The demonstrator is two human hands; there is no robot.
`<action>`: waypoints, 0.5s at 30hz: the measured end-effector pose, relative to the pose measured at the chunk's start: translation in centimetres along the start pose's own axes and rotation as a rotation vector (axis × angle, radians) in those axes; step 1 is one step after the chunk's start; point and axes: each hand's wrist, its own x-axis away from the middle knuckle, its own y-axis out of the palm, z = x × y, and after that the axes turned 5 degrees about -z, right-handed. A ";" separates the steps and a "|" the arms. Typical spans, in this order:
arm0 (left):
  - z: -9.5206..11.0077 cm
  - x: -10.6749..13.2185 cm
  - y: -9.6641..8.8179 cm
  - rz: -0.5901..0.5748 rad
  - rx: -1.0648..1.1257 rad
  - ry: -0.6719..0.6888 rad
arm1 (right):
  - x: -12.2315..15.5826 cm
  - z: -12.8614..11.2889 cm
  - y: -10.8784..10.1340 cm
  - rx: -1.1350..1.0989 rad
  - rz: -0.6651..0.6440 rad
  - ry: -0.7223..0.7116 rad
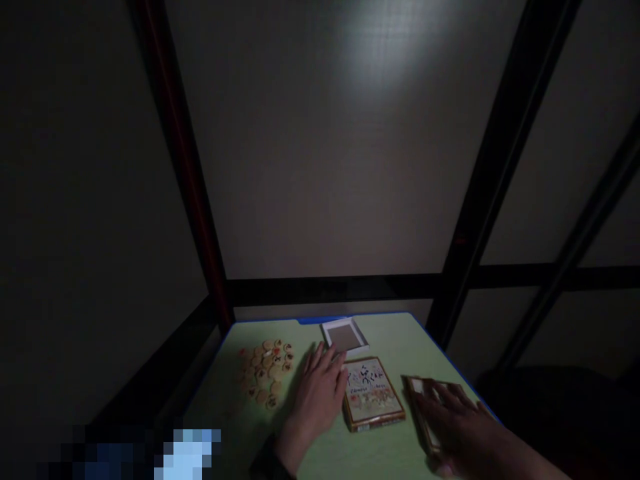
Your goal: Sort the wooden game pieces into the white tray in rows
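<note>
The left hand's fingers, slightly spread, lie against the Chinese chess box, perhaps steadying it; the right hand's, parted, cover a brown-edged tray at its 4 o'clock, grip unclear. Loose chess discs sit at 9, a white tray at 11, apparently spaced for reach, on a green table in a dim, panelled room.

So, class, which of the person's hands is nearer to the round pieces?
Left. The left hand is just right of the round pieces; the right hand is farther right, on the other side of the printed box.
</note>
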 end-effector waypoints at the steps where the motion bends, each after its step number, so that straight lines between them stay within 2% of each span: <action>1: 0.8 -0.5 0.2 -0.032 0.016 -0.001 | 0.7 0.5 0.5 -0.015 -0.075 -0.023; 3: 2.1 -1.3 0.5 -0.082 0.047 0.005 | 0.8 0.9 0.4 -0.059 -0.177 -0.081; 5: 2.8 -1.6 0.7 -0.118 0.070 0.029 | -0.6 0.7 -0.7 -0.110 -0.174 -0.156; 9: 3.1 -1.2 1.2 -0.145 0.079 0.061 | -6.3 0.5 -2.9 -0.217 -0.103 -0.347; 12: 3.0 -1.0 1.4 -0.143 0.074 0.069 | -10.9 0.4 -3.6 -0.219 -0.112 -0.384; 15: 3.0 -0.9 1.4 -0.124 0.081 0.081 | -13.8 -0.6 -3.8 -0.175 -0.008 -0.434</action>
